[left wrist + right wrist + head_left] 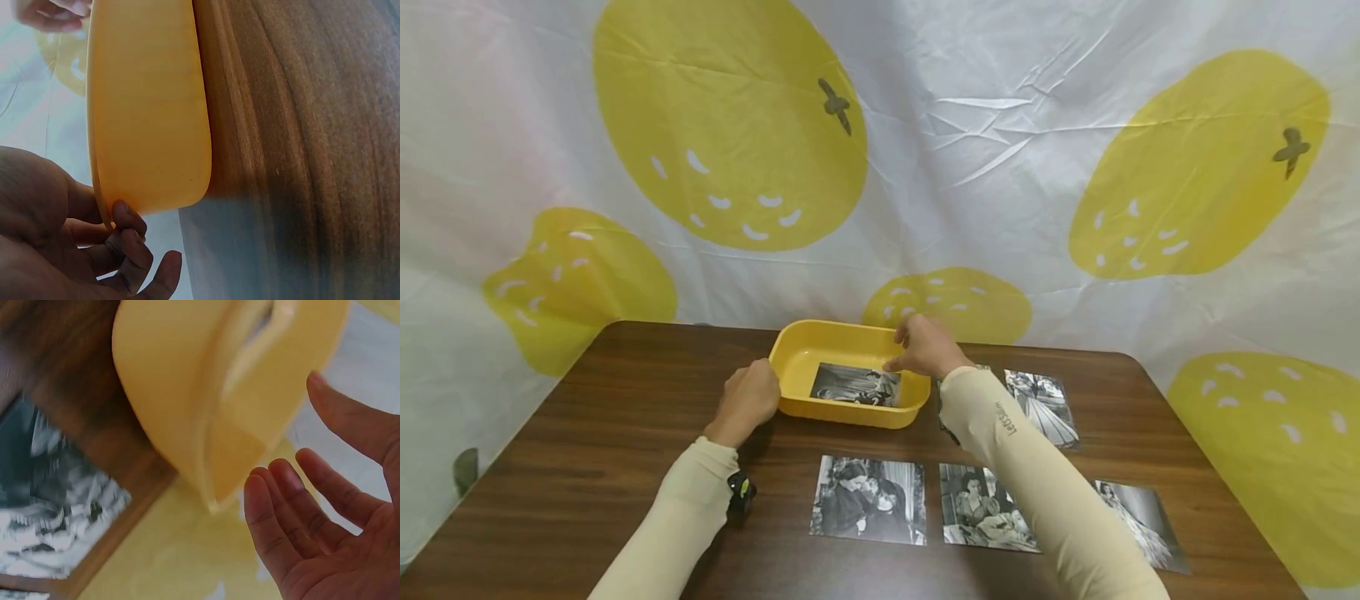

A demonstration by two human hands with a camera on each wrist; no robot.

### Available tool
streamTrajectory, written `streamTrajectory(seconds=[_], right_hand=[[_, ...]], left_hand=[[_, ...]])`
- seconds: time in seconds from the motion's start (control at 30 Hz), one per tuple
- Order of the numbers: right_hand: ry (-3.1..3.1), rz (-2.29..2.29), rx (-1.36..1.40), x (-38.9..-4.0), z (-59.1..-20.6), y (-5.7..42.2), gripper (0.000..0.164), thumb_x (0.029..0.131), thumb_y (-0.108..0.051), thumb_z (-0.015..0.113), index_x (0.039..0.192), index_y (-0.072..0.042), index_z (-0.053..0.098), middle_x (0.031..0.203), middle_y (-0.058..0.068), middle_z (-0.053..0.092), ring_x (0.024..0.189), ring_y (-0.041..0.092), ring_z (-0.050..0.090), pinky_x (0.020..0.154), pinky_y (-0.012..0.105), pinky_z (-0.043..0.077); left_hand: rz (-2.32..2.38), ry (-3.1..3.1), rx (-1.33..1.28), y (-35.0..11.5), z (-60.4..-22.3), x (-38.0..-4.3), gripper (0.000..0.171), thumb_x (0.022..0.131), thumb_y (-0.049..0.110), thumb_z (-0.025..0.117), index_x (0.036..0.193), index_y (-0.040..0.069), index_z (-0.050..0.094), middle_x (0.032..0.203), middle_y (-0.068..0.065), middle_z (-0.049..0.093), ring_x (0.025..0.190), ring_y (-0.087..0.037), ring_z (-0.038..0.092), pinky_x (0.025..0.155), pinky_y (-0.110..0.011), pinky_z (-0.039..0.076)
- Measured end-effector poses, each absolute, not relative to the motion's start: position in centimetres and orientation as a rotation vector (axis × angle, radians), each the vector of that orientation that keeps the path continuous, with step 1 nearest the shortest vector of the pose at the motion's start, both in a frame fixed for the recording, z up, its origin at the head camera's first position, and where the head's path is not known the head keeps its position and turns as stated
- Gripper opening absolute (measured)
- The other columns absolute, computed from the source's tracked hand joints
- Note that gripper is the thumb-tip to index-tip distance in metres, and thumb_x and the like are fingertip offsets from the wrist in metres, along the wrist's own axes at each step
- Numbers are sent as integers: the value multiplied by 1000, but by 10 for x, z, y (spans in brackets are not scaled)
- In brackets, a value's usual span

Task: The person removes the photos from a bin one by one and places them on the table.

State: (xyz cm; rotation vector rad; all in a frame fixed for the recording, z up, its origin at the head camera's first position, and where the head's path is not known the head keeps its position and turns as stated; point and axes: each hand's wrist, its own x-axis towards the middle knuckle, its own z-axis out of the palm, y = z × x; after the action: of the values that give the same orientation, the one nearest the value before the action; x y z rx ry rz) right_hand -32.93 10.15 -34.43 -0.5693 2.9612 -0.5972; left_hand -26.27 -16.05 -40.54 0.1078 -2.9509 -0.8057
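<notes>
A yellow plastic basin (820, 335) stands at the back of the table, and a black-and-white photo (856, 385) lies inside it. At its left end my left hand (749, 402) pinches the rim between thumb and fingers, as the left wrist view shows on the basin wall (150, 112). My right hand (929, 348) hovers over the basin's right end, fingers spread and apart. In the right wrist view nothing lies between the right hand's (331, 525) thumb and fingers, and the basin (169, 375) is just beyond the fingertips.
Black-and-white photos lie on the brown wooden table (647, 417): one at front centre (869, 500), another to its right (981, 508), one at the right (1142, 525), one behind (1041, 407). Another is partly hidden by the right sleeve. A lemon-print curtain (910, 167) hangs behind.
</notes>
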Motion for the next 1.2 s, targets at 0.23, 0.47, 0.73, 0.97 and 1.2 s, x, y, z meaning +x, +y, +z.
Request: streamTrajectory(seconds=[0.23,0.47,0.73,0.97,1.2], right_hand=[[2867,-496,-567,-330,-377,77,68,75,-23,92,129,5,60,129,18,63,118,35,59,99,44,48],[2900,-392,-570,-332,-399,70,53,69,-21,94,107,1,64,102,12,66,97,31,63,89,42,51],[2926,-375,-524,-333,-402,67,54,67,-22,94,108,-1,65,106,13,64,98,31,61,90,43,50],[2977,-360,-474,-331,-401,68,72,67,-30,96,123,-2,62,126,19,55,117,41,52,100,50,45],[3093,-411,-494,-333,-398,68,57,62,-15,98,106,-2,64,109,17,61,106,35,57,94,45,48]], left_hand=[[-815,-2939,106,-159,-405,-262,26,101,6,41,80,2,57,70,-10,50,67,-27,53,63,-42,46],[-825,-2939,107,-159,-405,-263,26,101,7,40,81,2,56,70,-10,50,68,-27,53,64,-43,47],[-817,-2935,100,-160,-406,-266,26,101,7,41,79,3,55,69,-9,49,67,-26,52,63,-41,46],[-821,-2951,105,-160,-405,-270,29,102,7,39,79,2,56,70,-10,50,67,-27,52,63,-41,46],[-829,-2944,107,-161,-405,-270,28,102,8,39,80,2,56,69,-9,49,67,-27,52,63,-42,46]])
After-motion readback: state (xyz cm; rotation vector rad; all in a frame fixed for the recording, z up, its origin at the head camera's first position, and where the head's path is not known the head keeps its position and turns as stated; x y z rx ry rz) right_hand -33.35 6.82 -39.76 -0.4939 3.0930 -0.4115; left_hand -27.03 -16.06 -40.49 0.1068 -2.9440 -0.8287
